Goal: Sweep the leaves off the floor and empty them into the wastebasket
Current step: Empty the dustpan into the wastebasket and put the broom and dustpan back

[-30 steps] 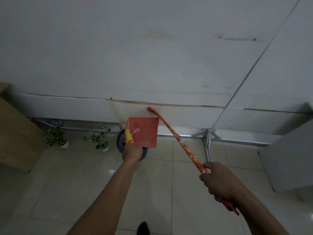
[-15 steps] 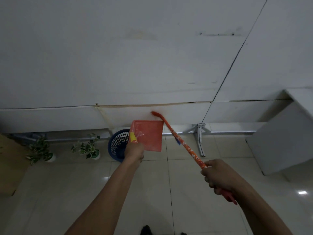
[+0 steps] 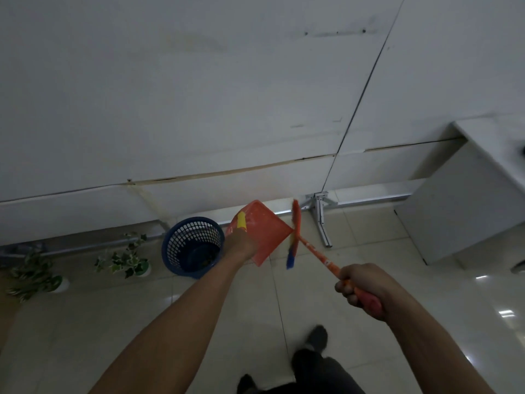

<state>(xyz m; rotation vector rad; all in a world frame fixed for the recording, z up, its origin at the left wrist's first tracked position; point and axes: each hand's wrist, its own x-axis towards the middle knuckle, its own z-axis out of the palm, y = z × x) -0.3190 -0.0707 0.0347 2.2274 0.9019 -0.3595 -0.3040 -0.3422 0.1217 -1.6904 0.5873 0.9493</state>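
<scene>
My left hand [image 3: 241, 245] grips the yellow-tipped handle of an orange dustpan [image 3: 262, 231], held up just right of the blue mesh wastebasket [image 3: 191, 245]. The basket stands on the tiled floor by the wall, with some dark bits at its bottom. My right hand [image 3: 359, 285] holds the orange broom [image 3: 312, 251] by its handle. The broom's head, with orange and blue bristles, hangs in the air close to the dustpan's right corner. No leaves show on the floor in view.
Two small potted plants [image 3: 125, 261] [image 3: 34, 275] stand left of the basket along the wall. A metal bracket leg [image 3: 321, 220] rises from the floor right of the broom. A white cabinet [image 3: 460, 211] stands at right. My shoes [image 3: 316, 336] are at the bottom.
The view has swung left and down, so the basket now shows whole. The dustpan has turned diagonal beside the basket, and the broom head has come down off the wall next to it.
</scene>
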